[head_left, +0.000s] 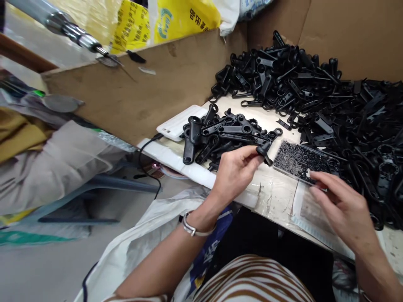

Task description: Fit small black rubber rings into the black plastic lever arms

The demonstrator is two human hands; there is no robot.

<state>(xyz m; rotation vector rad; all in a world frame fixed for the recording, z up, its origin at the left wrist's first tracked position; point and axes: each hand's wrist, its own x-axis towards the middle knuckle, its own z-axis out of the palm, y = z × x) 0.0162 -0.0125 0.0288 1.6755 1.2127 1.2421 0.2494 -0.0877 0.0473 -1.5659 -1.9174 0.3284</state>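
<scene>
My left hand pinches a small black plastic part between thumb and fingertips, at the left edge of a clear shallow tray. That tray holds a heap of tiny dark pieces that look like screws. At its front right edge my right hand has thumb and forefinger brought near each other. A small pale bit shows at the forefinger's tip; what the fingers hold, if anything, I cannot make out. Left of the tray lies a pile of black arm-shaped plastic parts, several with round ring ends.
A large heap of loose black parts covers the back and right of the table. A white flat device with a cable sits by the cardboard wall. An electric screwdriver hangs at upper left. A white sack is below.
</scene>
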